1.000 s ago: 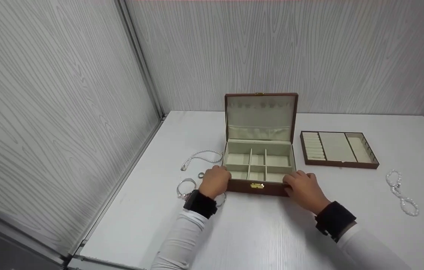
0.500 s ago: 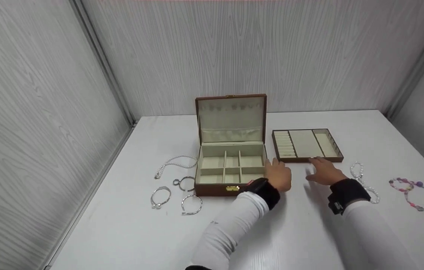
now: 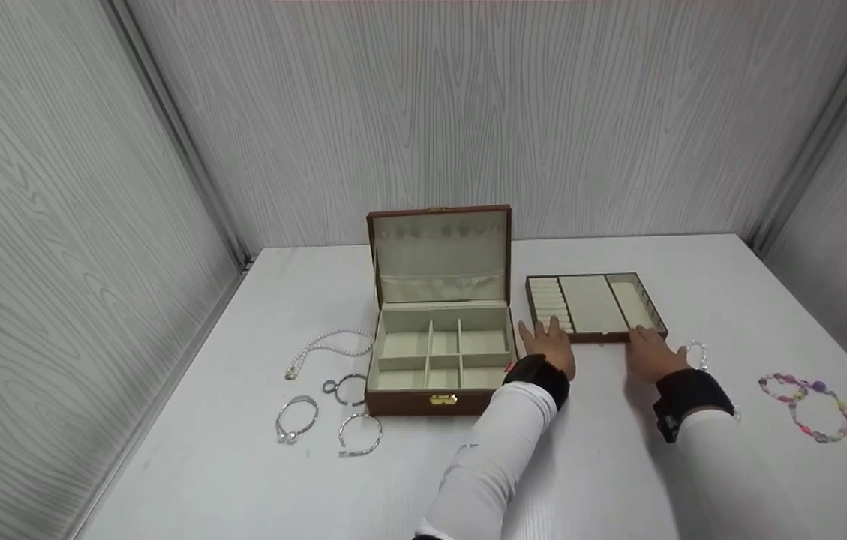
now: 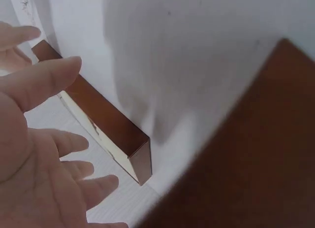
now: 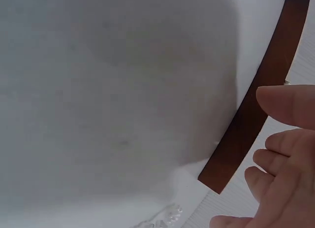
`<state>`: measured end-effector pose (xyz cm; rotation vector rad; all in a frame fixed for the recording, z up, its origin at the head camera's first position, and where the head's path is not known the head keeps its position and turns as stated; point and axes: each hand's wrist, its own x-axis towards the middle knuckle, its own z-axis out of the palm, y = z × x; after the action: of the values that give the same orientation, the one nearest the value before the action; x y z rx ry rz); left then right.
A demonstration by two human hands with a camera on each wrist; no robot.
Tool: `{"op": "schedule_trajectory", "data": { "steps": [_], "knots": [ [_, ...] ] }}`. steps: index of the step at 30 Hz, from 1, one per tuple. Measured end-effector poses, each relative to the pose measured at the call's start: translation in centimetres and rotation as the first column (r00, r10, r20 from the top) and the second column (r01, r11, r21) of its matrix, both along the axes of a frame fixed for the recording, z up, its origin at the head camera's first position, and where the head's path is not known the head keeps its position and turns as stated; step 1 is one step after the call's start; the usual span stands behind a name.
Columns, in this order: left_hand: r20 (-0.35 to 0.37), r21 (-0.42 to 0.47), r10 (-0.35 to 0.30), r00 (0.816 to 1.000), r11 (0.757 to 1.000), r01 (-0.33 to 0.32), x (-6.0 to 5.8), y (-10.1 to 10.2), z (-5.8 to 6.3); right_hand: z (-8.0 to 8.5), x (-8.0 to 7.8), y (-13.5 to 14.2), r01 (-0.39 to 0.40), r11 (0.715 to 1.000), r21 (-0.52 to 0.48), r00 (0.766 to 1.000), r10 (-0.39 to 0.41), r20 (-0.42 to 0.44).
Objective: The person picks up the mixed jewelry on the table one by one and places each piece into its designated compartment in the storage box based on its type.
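Note:
A shallow jewelry tray point(image 3: 583, 303), brown outside and cream inside, lies on the table right of the jewelry box point(image 3: 402, 403). My left hand point(image 3: 549, 349) is at the tray's front left corner, its fingers spread between tray and box. In the left wrist view that hand point(image 4: 39, 154) shows its palm and loosely bent fingers, apart from the tray's brown wall point(image 4: 110, 117). At the tray's front right corner is my right hand point(image 3: 652, 357). Its thumb point(image 5: 288, 104) overlaps the tray wall point(image 5: 231, 144) in the right wrist view; contact cannot be told.
The box stands with its lid point(image 3: 442, 255) raised, showing bare compartments. Left of it lie a pearl necklace point(image 3: 329, 346), a ring point(image 3: 329, 386) and several bracelets point(image 3: 297, 418). On the right are colourful beaded bracelets point(image 3: 821, 409) and a clear bead string point(image 3: 699, 352), partly hidden by my right arm.
Both hands have left the box's front corners and moved right to the tray's front corners. The head view has turned right. The tray appears unmoved beside the box.

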<state>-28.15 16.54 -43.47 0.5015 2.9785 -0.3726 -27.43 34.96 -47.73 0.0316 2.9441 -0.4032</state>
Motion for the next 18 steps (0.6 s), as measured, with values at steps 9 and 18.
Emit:
{"op": "schedule_trajectory", "data": {
  "steps": [9, 18],
  "knots": [
    [0.005, 0.032, -0.048, 0.999, 0.998, 0.048, 0.3, -0.8, -0.9, -1.0, 1.5, -0.6, -0.025, 0.997, 0.069, 0.997, 0.03, -0.072],
    [0.105, -0.029, -0.116, 0.988, 0.992, 0.12, 1.4, -1.2, 0.7, -0.2, 4.0, -2.0, -0.061, 0.995, 0.083, 0.984, 0.074, -0.16]
  ]
}}
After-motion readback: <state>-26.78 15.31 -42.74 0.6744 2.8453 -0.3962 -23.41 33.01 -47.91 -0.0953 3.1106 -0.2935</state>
